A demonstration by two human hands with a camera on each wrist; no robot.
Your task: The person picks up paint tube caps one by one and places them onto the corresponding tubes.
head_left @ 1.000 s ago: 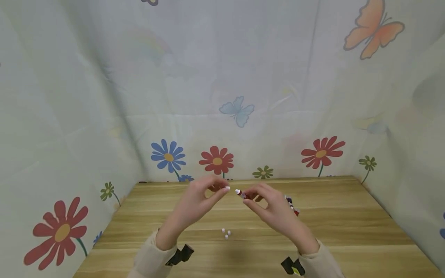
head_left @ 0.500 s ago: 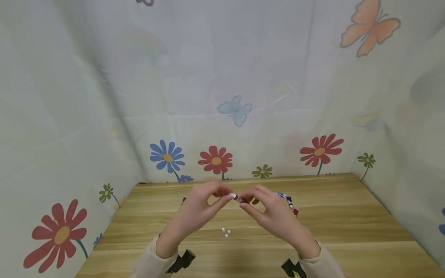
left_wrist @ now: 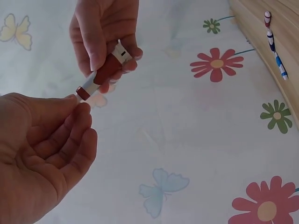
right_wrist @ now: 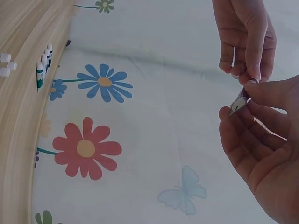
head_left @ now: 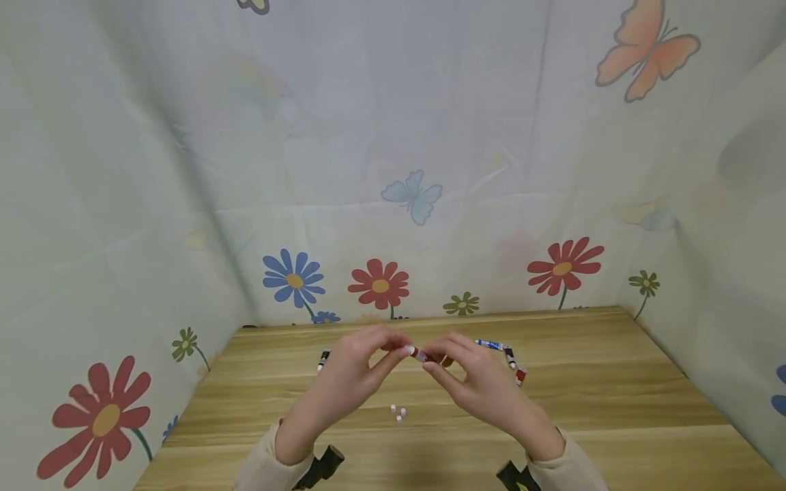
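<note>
Between my hands is a small paint tube (left_wrist: 108, 69) with a dark red and white body and a flat crimped end. My right hand (head_left: 475, 372) grips the body between thumb and fingers, crimped end toward its palm. My left hand (head_left: 353, 365) pinches the white cap (head_left: 409, 349) at the tube's other end with thumb and forefinger. Those fingertips mostly hide the cap. The tube is held in the air above the wooden table, tilted slightly in the head view.
Three small white caps (head_left: 398, 413) lie on the wooden table (head_left: 602, 395) below the hands. A blue tube (head_left: 489, 344), a dark tube (head_left: 510, 358) and a red tube (head_left: 520, 376) lie to the right. Several tubes (right_wrist: 42, 72) lie at the left. A printed curtain (head_left: 417, 123) surrounds the table.
One second ago the white cap in my left hand was apart from the tube's tip. My hands have come together, and the cap now meets the tube's end.
</note>
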